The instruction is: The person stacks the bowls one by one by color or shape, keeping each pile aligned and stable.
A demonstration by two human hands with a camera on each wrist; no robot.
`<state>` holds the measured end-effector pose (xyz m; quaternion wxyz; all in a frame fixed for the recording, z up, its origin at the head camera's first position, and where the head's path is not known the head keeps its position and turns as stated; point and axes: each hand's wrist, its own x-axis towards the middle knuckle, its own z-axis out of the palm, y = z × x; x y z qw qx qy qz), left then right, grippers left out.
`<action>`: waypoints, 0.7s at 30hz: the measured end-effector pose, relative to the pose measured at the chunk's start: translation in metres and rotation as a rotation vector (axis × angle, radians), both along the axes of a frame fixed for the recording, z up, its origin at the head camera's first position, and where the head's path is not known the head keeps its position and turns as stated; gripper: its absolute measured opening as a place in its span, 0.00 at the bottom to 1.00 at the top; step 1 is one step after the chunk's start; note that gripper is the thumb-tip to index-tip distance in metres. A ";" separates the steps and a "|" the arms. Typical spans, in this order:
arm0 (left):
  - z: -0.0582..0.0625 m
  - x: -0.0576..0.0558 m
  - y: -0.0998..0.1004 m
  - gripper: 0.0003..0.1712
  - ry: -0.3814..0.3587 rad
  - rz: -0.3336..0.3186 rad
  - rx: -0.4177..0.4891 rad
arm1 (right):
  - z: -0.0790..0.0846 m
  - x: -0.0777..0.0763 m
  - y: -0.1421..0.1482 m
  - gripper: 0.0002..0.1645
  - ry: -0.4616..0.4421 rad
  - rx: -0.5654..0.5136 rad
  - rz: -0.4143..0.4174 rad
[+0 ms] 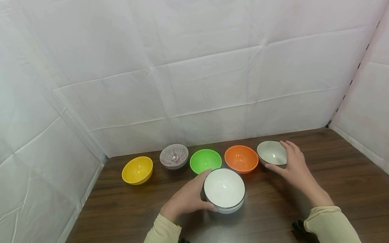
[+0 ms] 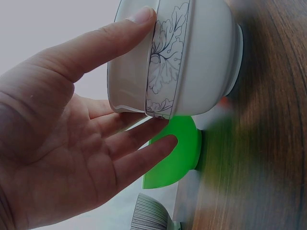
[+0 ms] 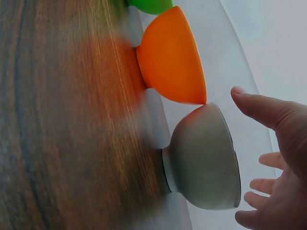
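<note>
My left hand holds two nested white bowls at their left side, thumb toward the front and fingers behind. In the left wrist view, a dark leaf pattern bands the lower bowl, whose foot is close to the wooden table. My right hand is spread at the right side of a grey-white bowl with a dark rim. The right wrist view shows the thumb and fingers just off this bowl's rim. The grey-white bowl stands upright beside the orange bowl, their rims meeting.
Left of the orange bowl, a green bowl, a striped bowl and a yellow bowl continue the row along the back of the dark wooden table. White cloth walls enclose the back and sides.
</note>
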<state>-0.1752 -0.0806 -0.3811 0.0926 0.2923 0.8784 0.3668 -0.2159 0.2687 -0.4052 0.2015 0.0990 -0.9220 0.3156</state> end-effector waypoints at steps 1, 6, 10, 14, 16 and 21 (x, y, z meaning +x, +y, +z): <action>0.000 0.000 0.000 0.61 0.000 0.001 -0.001 | -0.001 0.000 0.000 0.59 -0.006 -0.001 -0.004; -0.001 0.000 0.000 0.61 0.001 0.001 -0.005 | -0.003 0.000 0.001 0.62 -0.048 0.003 -0.019; -0.001 -0.001 0.000 0.61 0.002 -0.003 0.000 | -0.004 0.000 0.002 0.64 -0.082 0.010 -0.024; -0.002 -0.001 0.000 0.61 0.004 -0.007 0.001 | -0.004 0.001 0.003 0.66 -0.104 0.008 -0.034; -0.001 -0.001 0.000 0.62 0.004 -0.005 -0.001 | -0.005 0.000 0.003 0.66 -0.106 0.003 -0.039; -0.001 -0.001 0.000 0.62 0.002 -0.002 -0.005 | -0.007 0.000 0.005 0.68 -0.098 -0.002 -0.043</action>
